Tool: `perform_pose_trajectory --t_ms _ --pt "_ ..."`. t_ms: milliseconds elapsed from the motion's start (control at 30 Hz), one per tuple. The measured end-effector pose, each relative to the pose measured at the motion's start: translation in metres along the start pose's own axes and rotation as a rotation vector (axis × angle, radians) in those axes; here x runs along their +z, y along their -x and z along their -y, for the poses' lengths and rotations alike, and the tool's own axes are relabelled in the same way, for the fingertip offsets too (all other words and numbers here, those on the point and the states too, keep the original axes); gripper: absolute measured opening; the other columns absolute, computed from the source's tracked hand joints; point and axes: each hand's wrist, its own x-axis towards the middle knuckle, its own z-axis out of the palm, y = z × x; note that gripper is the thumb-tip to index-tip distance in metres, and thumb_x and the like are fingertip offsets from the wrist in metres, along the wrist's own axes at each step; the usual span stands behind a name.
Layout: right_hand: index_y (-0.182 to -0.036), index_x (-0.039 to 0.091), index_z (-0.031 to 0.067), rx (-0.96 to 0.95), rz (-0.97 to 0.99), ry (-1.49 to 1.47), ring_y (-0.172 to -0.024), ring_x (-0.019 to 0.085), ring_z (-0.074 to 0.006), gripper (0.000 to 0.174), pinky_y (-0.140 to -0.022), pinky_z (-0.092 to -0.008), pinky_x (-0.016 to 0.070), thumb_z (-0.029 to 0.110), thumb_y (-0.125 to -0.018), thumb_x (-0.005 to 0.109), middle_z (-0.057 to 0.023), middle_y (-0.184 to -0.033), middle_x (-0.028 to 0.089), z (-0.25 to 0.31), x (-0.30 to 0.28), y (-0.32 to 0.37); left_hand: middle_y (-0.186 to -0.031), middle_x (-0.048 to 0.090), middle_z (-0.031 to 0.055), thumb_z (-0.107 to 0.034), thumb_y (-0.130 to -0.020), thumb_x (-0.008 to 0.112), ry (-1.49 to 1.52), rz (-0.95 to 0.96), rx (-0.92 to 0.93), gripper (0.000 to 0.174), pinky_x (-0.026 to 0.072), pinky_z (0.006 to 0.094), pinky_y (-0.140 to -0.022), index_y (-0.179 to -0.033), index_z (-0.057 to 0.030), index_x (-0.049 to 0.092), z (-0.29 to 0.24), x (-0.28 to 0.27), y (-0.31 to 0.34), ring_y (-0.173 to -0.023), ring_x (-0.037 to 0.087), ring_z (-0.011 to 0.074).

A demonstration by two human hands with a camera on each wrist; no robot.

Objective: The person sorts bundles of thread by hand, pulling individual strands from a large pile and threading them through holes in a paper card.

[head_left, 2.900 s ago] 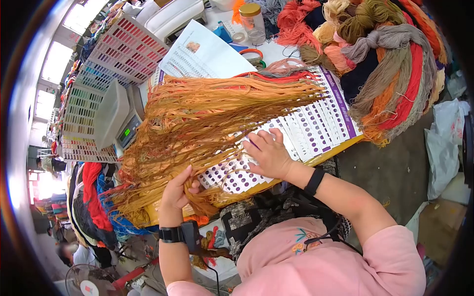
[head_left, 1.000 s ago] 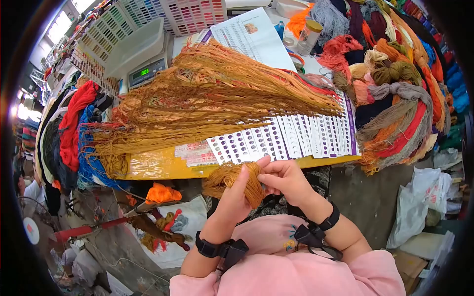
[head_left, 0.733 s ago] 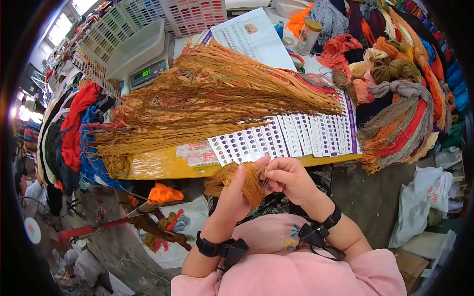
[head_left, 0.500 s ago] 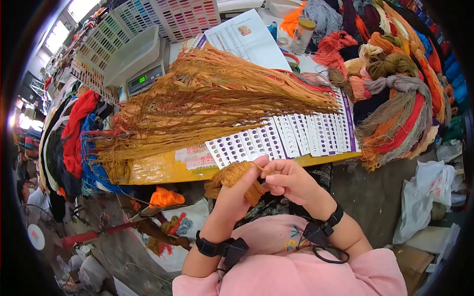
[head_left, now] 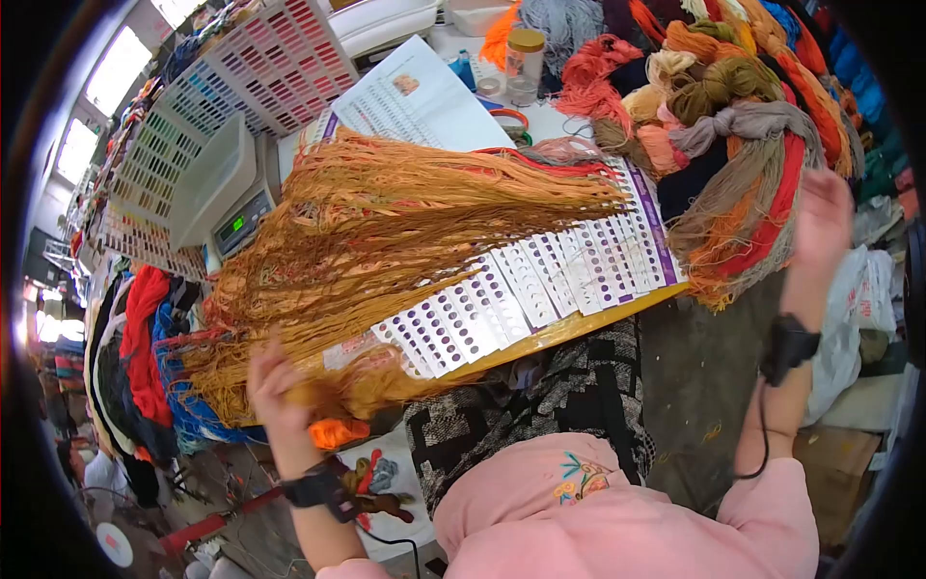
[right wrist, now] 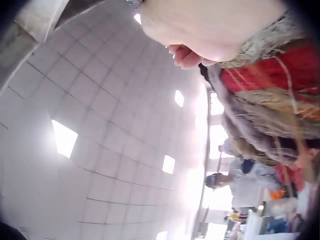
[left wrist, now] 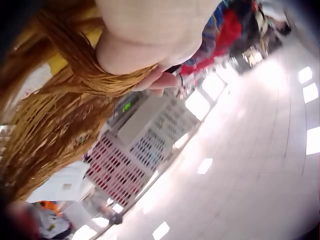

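Observation:
At the table's front left, my left hand [head_left: 278, 386] grips a golden-brown yarn skein [head_left: 357, 381]. In the left wrist view this yarn [left wrist: 112, 82] loops round the hand [left wrist: 155, 30], fingertips showing past it. Far out to the right my right hand [head_left: 823, 224] is raised beside the hanging yarn bundle [head_left: 743, 203]. In the right wrist view the right hand [right wrist: 215, 25] has curled fingers, and a thin blurred brown strand [right wrist: 297, 127] runs down from near it. A wide layer of orange and brown yarn [head_left: 386, 212] covers the table's middle.
Punched white cards [head_left: 540, 285] lie along the yellow front edge [head_left: 579, 325]. Behind stand a scale [head_left: 241, 224], a colour chart [head_left: 275, 68], a printed sheet [head_left: 424, 101] and a jar [head_left: 524, 66]. Red and blue yarn [head_left: 145, 328] hangs at left; plastic bags [head_left: 863, 299] lie at right.
From working together on the skein in front of the body, the hands have parted: the left moved left with the skein, the right swung far out to the right. The head view has turned.

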Motion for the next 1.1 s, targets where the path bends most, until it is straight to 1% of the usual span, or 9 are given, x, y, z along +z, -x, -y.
perform_pose_trajectory --t_ms 67,133,233,333,433,533,767,1000,1100 --pt "-0.079 0.056 -0.0001 0.035 0.225 0.633 -0.075 0.051 -0.016 0.009 -0.073 -0.0265 0.0398 0.006 -0.074 0.051 -0.0084 -0.079 0.055 -0.071 0.076 0.038 -0.067 0.051 -0.0005 -0.007 -0.082 0.045 -0.419 -0.073 -0.145 0.031 0.0325 0.0116 -0.041 -0.111 0.0046 0.042 0.067 0.019 -0.03 -0.045 0.038 -0.0007" --pt "-0.07 0.059 -0.0009 0.379 0.329 0.582 -0.066 0.051 -0.0116 0.009 -0.063 -0.0233 0.0397 0.008 -0.071 0.056 -0.0043 -0.066 0.055 -0.138 0.12 0.083 -0.073 0.055 0.0032 -0.007 -0.081 0.048 -0.79 -0.098 -0.284 0.025 0.0361 0.0146 -0.043 -0.102 0.0044 0.048 0.133 0.037 -0.057 -0.053 0.045 0.0021" --pt "-0.067 0.06 -0.0014 0.586 0.453 0.544 -0.055 0.05 -0.0097 0.005 -0.051 -0.0224 0.0399 0.004 -0.066 0.059 -0.0028 -0.059 0.055 -0.194 0.153 0.127 -0.083 0.059 0.0091 -0.008 -0.079 0.049 -1.119 -0.162 -0.405 0.02 0.0395 0.0169 -0.049 -0.095 0.0043 0.052 0.192 0.011 -0.096 -0.058 0.049 0.0085" --pt "-0.064 0.057 0.0048 0.37 0.501 0.835 -0.062 0.052 -0.0204 0.006 -0.057 -0.0317 0.04 0.01 -0.061 0.059 -0.0071 -0.063 0.054 -0.239 0.155 0.162 -0.064 0.058 0.0071 -0.012 -0.077 0.055 -1.381 -0.254 -0.436 0.016 0.0385 0.0211 -0.043 -0.072 0.0029 0.058 0.222 0.004 -0.116 -0.047 0.047 0.01" --pt "-0.064 0.052 0.0067 0.153 0.581 1.056 -0.074 0.046 -0.0274 0.01 -0.067 -0.0388 0.0343 0.012 -0.059 0.058 -0.0069 -0.068 0.049 -0.236 0.158 0.173 -0.058 0.055 0.0048 -0.013 -0.077 0.055 -1.593 -0.23 -0.416 0.017 0.0377 0.0209 -0.041 -0.069 0.002 0.058 0.225 0.005 -0.122 -0.046 0.047 0.0098" --pt "-0.07 0.055 0.0067 0.109 0.587 1.032 -0.074 0.047 -0.0261 0.011 -0.067 -0.0362 0.0338 0.011 -0.06 0.058 -0.0066 -0.07 0.05 -0.234 0.152 0.168 -0.056 0.053 0.0048 -0.012 -0.077 0.054 -1.636 -0.205 -0.467 0.016 0.0372 0.0212 -0.04 -0.07 0.0015 0.057 0.218 0.009 -0.116 -0.045 0.047 0.0102" --pt "-0.079 0.058 0.0052 -0.049 0.74 0.989 -0.078 0.045 -0.0243 0.027 -0.071 -0.0361 0.0328 0.021 -0.058 0.062 -0.0072 -0.079 0.047 -0.217 0.155 0.175 -0.053 0.046 0.0019 -0.01 -0.078 0.054 -1.136 -0.254 -0.373 0.01 0.0322 0.022 -0.036 -0.077 0.0004 0.054 0.223 -0.005 -0.126 -0.042 0.042 0.0102" --pt "-0.08 0.059 0.0067 0.06 0.693 0.918 -0.078 0.046 -0.023 0.023 -0.071 -0.0337 0.033 0.016 -0.059 0.062 -0.0066 -0.08 0.048 -0.218 0.154 0.175 -0.056 0.047 0.0009 -0.012 -0.081 0.052 -1.396 -0.317 -0.271 0.01 0.0292 0.0178 -0.04 -0.079 -0.0029 0.055 0.225 -0.013 -0.12 -0.043 0.04 0.0064" --pt "-0.08 0.059 0.0072 0.027 0.66 0.917 -0.075 0.048 -0.0224 0.018 -0.071 -0.0321 0.0335 0.008 -0.062 0.059 -0.0061 -0.078 0.05 -0.226 0.149 0.179 -0.06 0.05 0.0006 -0.014 -0.082 0.049 -0.654 -0.263 -0.472 0.012 0.0287 0.0153 -0.039 -0.085 -0.0029 0.054 0.19 -0.009 -0.113 -0.044 0.039 0.0028"
